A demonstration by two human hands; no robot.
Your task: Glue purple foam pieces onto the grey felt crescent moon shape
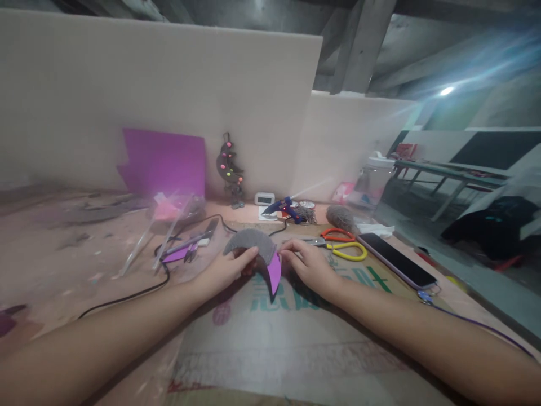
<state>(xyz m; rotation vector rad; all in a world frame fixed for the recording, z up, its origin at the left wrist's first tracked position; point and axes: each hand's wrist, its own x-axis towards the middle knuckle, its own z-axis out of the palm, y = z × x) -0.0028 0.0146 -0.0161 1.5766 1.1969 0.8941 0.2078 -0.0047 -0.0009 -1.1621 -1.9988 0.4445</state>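
A crescent (253, 239) is held just above the cardboard, its curved side up. Grey yarn covers most of it, while the pointed end on the right shows bare purple (274, 275). My left hand (230, 268) grips the grey part, thumb in front and the other fingers hidden behind. My right hand (310, 265) is closed in a pinch at the right edge, where grey meets purple. What its fingertips hold is too small to make out. Beyond the right hand lie scissors (349, 250) with one orange and one yellow handle, and a ball of grey yarn (339, 216).
Behind the crescent lies a blue glue gun (287, 210) beside a small white digital clock (264, 198). A decorated dark crescent (228, 163) and a purple sheet (169, 163) stand against the white board. A phone (397, 260) rests at right; a black cable (131, 294) crosses the left.
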